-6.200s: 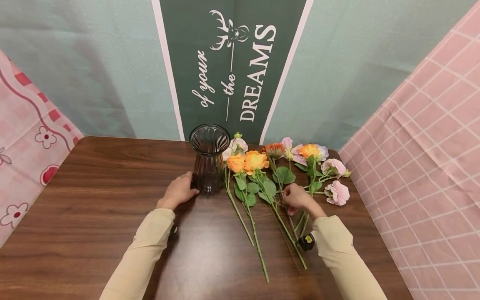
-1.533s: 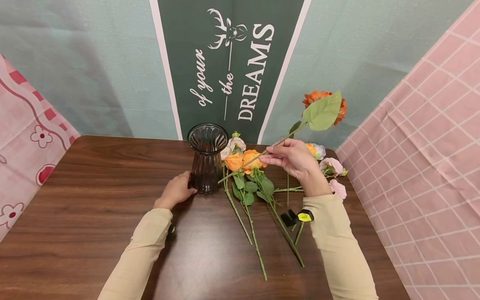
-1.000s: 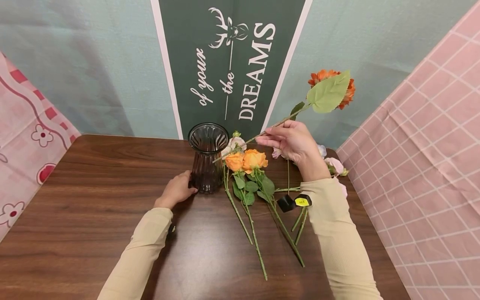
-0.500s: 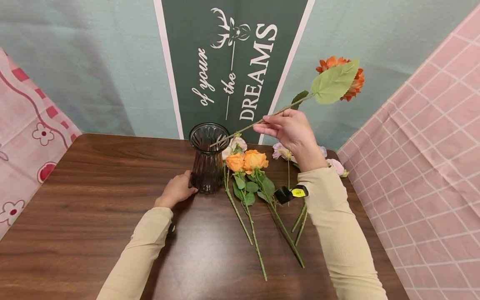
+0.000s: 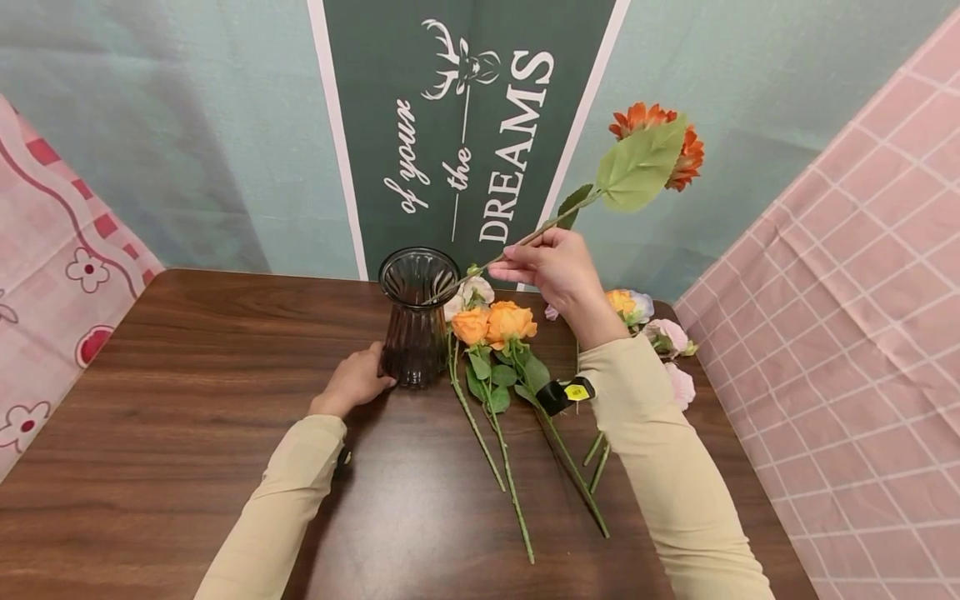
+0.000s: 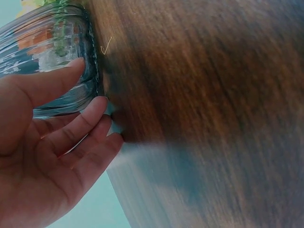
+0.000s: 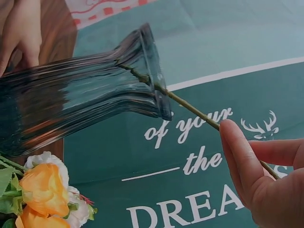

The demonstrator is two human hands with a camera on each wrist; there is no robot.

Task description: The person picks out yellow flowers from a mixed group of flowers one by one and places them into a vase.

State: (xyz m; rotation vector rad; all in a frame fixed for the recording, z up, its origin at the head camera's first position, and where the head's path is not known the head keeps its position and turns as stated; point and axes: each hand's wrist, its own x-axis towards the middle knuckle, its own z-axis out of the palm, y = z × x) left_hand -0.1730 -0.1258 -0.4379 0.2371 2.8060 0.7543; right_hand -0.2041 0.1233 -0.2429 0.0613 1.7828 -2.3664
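A smoky glass vase point(image 5: 416, 342) with a flared mouth stands upright at the table's back. My left hand point(image 5: 357, 382) holds it low down, thumb and fingers either side of its base; the left wrist view shows the thumb across the glass point(image 6: 57, 42). My right hand point(image 5: 551, 267) pinches the stem of an orange-red flower point(image 5: 686, 158) between thumb and fingers. This flower tilts, its head up to the right with a big pale leaf point(image 5: 637, 167) below it. In the right wrist view the stem point(image 7: 192, 110) passes through the vase's mouth, its lower end inside the glass.
Right of the vase, two orange roses point(image 5: 510, 323) lie on the table point(image 5: 187, 433), stems toward the front. Pale flowers point(image 5: 472, 293) lie behind them. Pink flowers point(image 5: 678, 383) and a yellow-blue one point(image 5: 633, 305) lie at the right, partly behind the right arm.
My right hand has lifted the orange-red flower off the table and swung its stem end left and up, into the vase's mouth. The left hand stays at the vase's base.
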